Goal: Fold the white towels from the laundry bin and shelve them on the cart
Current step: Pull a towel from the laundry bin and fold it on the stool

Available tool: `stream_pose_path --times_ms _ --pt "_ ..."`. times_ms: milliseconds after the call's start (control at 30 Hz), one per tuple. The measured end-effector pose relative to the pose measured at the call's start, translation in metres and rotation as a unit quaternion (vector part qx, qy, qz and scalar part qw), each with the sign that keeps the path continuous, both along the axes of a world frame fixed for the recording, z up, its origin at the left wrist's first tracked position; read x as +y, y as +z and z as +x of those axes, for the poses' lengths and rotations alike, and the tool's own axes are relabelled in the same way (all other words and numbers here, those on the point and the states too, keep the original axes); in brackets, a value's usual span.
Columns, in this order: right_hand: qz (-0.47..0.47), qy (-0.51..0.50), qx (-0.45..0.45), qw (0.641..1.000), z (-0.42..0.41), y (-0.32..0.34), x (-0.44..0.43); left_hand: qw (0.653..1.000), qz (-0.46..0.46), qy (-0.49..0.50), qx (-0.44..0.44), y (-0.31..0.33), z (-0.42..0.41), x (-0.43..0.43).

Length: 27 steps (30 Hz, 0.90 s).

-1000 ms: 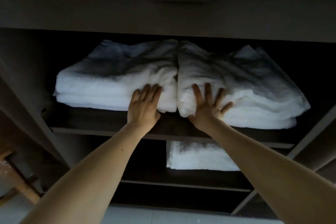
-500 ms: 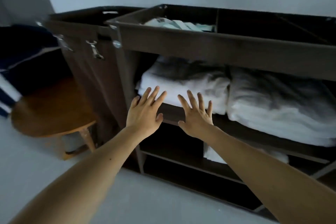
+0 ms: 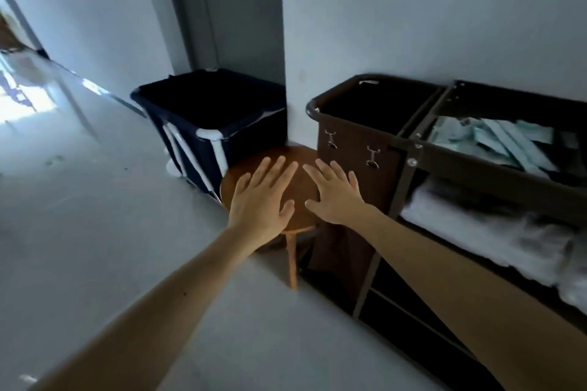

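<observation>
Both arms reach out toward the middle of the frame, and both hands are released, with nothing in them. The left hand (image 3: pixel 262 197) and right hand (image 3: pixel 333 197) lie palm-down, side by side with fingers spread, over the round wooden stool (image 3: pixel 301 182); I cannot tell whether they touch its seat. Just behind the stool, up and to the left, stands the dark blue laundry bin (image 3: pixel 222 117) with its white frame, and its inside is too dark to read. The brown cart (image 3: pixel 359 149) fills the right side of the frame. Folded white towels (image 3: pixel 476 232) lie on its upper shelf at the right edge, somewhat blurred. Pale blue-green packets (image 3: pixel 495 143) sit in the top tray above them.
</observation>
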State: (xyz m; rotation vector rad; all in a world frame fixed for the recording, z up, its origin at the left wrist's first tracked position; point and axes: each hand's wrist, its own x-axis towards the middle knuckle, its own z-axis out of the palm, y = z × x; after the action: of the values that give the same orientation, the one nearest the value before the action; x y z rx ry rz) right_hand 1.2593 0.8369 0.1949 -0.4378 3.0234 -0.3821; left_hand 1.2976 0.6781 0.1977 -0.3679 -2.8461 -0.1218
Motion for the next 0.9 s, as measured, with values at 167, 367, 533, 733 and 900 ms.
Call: stream_pose_path --times_ms 167,367,533,733,900 --pt "-0.017 0.027 -0.004 0.999 -0.055 0.009 -0.053 0.996 0.054 0.071 -0.029 0.007 -0.035 -0.059" --pt "-0.019 0.083 -0.029 0.996 -0.160 -0.005 -0.119 0.985 0.096 0.141 -0.013 0.018 -0.122 -0.131" --pt "-0.034 0.139 -0.069 0.987 -0.243 -0.013 -0.177 0.968 0.142 0.203 -0.033 0.017 -0.178 -0.184" --pt "-0.044 0.172 -0.075 0.981 -0.336 -0.016 -0.264 0.952 0.172 0.249 -0.050 0.009 -0.258 -0.256" --pt "-0.056 0.178 -0.081 0.979 -0.406 -0.027 -0.338 0.954 0.168 0.240 -0.065 -0.011 -0.335 -0.330"
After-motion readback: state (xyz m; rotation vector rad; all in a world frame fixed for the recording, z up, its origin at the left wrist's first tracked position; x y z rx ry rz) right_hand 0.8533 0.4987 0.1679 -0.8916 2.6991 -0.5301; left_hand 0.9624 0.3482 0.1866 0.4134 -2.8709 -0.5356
